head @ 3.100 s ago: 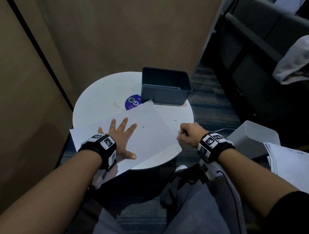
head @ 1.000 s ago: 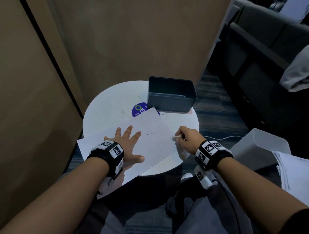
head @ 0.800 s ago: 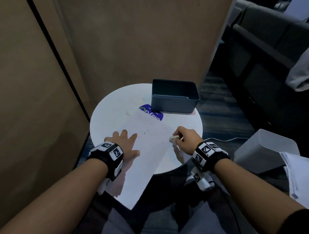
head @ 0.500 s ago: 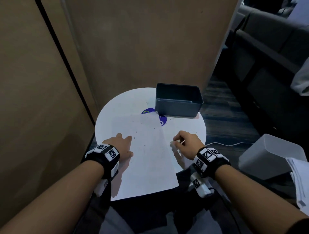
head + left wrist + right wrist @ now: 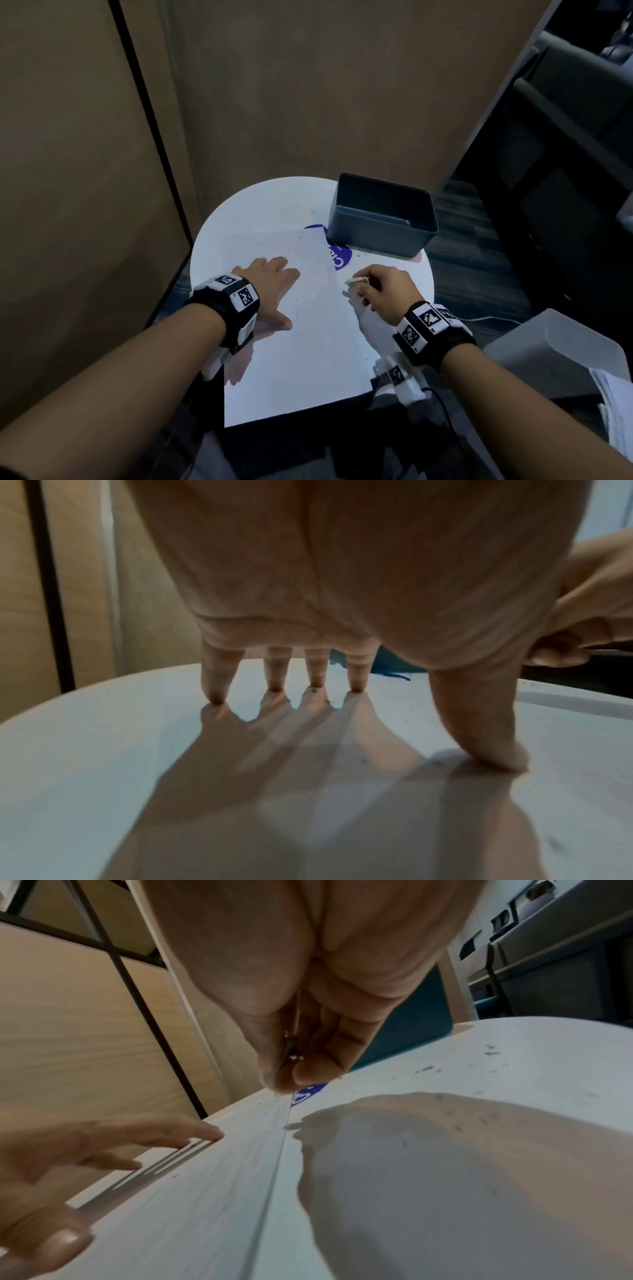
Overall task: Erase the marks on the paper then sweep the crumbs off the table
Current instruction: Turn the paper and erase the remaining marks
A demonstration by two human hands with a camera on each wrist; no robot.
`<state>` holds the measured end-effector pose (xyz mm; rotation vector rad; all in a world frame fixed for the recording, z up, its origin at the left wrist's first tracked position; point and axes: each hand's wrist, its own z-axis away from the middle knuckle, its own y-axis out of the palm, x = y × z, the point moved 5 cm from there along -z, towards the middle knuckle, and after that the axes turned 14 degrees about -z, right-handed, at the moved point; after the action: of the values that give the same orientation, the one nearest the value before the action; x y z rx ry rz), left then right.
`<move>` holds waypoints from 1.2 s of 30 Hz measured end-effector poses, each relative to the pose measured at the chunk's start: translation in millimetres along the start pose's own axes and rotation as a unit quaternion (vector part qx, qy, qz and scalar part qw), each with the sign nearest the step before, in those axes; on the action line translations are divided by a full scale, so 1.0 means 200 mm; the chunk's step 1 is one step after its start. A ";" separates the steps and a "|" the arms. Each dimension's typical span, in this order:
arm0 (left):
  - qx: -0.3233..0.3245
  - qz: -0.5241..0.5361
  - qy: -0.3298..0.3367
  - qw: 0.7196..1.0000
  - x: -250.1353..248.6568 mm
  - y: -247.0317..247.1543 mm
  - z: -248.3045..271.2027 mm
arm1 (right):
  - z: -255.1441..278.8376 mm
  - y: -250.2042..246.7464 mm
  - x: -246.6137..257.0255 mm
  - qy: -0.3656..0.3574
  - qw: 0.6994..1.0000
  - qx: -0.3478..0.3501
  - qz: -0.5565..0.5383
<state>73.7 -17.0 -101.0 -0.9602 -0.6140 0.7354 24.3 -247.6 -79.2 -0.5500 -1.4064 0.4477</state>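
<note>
right wrist view: fingers pinching a small pale eraser, tip just above the right edge of the paper. right hand hovering there, over the table rim side. left wrist view: fingertips straight, spread, pressed flat on the paper along with the thumb; left hand pinning the sheet, gripping nothing. paper lying lengthwise toward the body, near end hanging past the table edge, far corner over a blue sticker. few faint marks mid-sheet, hard to make out. dark crumbs scattered on bare table right of the sheet, some on the paper too. grey bin at the back, touching nothing else.

step, by the look of it: erasing, sheet lined up for another pass. sweep not started.

next move probably needs: eraser down on leftover marks, short strokes away from the pinning hand, firm left-hand pressure so the overhanging sheet does not slide or crease.
</note>
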 end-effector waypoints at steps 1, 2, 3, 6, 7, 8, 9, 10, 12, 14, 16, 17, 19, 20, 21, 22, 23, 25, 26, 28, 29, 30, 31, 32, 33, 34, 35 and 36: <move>-0.007 -0.010 -0.003 1.000 0.01 0.01 0.00 | -0.02 0.01 0.00 -0.002 1.000 0.007 0.012; -0.019 -0.017 -0.005 1.000 0.03 0.01 0.00 | -0.04 0.01 0.00 -0.004 1.000 0.011 0.023; -0.037 -0.021 -0.007 0.999 0.04 -0.01 -0.01 | -0.07 0.02 0.00 -0.009 0.999 0.014 0.037; -0.085 0.000 -0.012 0.996 0.05 -0.07 -0.06 | -0.14 0.07 0.03 -0.022 0.996 0.037 0.080; -0.084 0.011 -0.014 0.996 0.04 -0.08 -0.09 | -0.17 0.09 0.05 -0.029 0.994 0.049 0.094; -0.077 0.019 -0.015 0.997 0.03 -0.09 -0.11 | -0.20 0.11 0.08 -0.041 0.991 0.059 0.109; -0.068 0.019 -0.014 0.997 0.02 -0.09 -0.14 | -0.22 0.13 0.11 -0.057 0.988 0.066 0.126; -0.062 0.012 -0.013 0.998 0.00 -0.09 -0.16 | -0.25 0.15 0.14 -0.073 0.984 0.070 0.145; -0.050 0.002 -0.006 0.999 -0.04 -0.06 -0.20 | -0.31 0.18 0.20 -0.093 0.976 0.078 0.181; -0.028 0.001 -0.006 1.000 -0.03 -0.03 -0.24 | -0.38 0.20 0.25 -0.092 0.969 0.100 0.205; -0.012 -0.005 -0.013 1.000 -0.01 -0.01 -0.26 | -0.43 0.22 0.28 -0.084 0.961 0.126 0.231; -0.007 -0.007 -0.014 1.000 -0.01 -0.01 -0.27 | -0.44 0.23 0.28 -0.080 0.958 0.136 0.239; 0.000 -0.007 -0.011 1.000 -0.02 0.01 -0.27 | -0.44 0.23 0.26 -0.076 0.954 0.150 0.249; 0.000 -0.007 -0.009 1.000 -0.03 0.01 -0.27 | -0.43 0.23 0.25 -0.080 0.951 0.155 0.255; 0.001 -0.007 -0.009 1.000 -0.03 0.01 -0.28 | -0.43 0.23 0.24 -0.087 0.949 0.156 0.259; 0.003 -0.007 -0.008 1.000 -0.03 0.01 -0.28 | -0.42 0.22 0.23 -0.097 0.948 0.154 0.260; 0.004 -0.004 -0.009 1.000 -0.02 0.00 -0.28 | -0.42 0.22 0.23 -0.108 0.947 0.153 0.259; 0.008 -0.001 -0.009 1.000 -0.02 0.00 -0.28 | -0.41 0.23 0.25 -0.129 0.943 0.155 0.266; 0.012 -0.002 -0.010 1.000 -0.02 0.01 -0.28 | -0.41 0.24 0.26 -0.135 0.939 0.160 0.272; 0.016 -0.008 -0.010 1.000 -0.02 0.02 -0.28 | -0.40 0.26 0.26 -0.131 0.937 0.169 0.277; 0.015 -0.010 -0.011 1.000 -0.01 0.02 -0.28 | -0.39 0.26 0.26 -0.124 0.936 0.171 0.280; 0.015 -0.011 -0.010 1.000 -0.01 0.02 -0.29 | -0.38 0.27 0.24 -0.121 0.935 0.174 0.284; 0.016 -0.011 -0.010 1.000 -0.01 0.02 -0.29 | -0.35 0.27 0.22 -0.121 0.932 0.183 0.289; 0.019 -0.011 -0.008 1.000 -0.02 0.02 -0.29 | -0.32 0.26 0.21 -0.120 0.927 0.197 0.297; 0.020 -0.013 -0.007 1.000 -0.02 0.03 -0.29 | -0.29 0.26 0.20 -0.116 0.923 0.213 0.299; 0.022 -0.015 -0.007 1.000 -0.03 0.04 -0.29 | -0.27 0.25 0.20 -0.106 0.923 0.225 0.295; 0.022 -0.015 -0.007 1.000 -0.03 0.04 -0.29 | -0.27 0.23 0.21 -0.098 0.925 0.228 0.287; 0.020 -0.015 -0.007 1.000 -0.03 0.03 -0.29 | -0.29 0.22 0.23 -0.098 0.930 0.217 0.279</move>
<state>111.7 -47.5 -133.6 -0.9080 -0.6222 0.7243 89.1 -190.4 -73.7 -0.5434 -1.2673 1.2683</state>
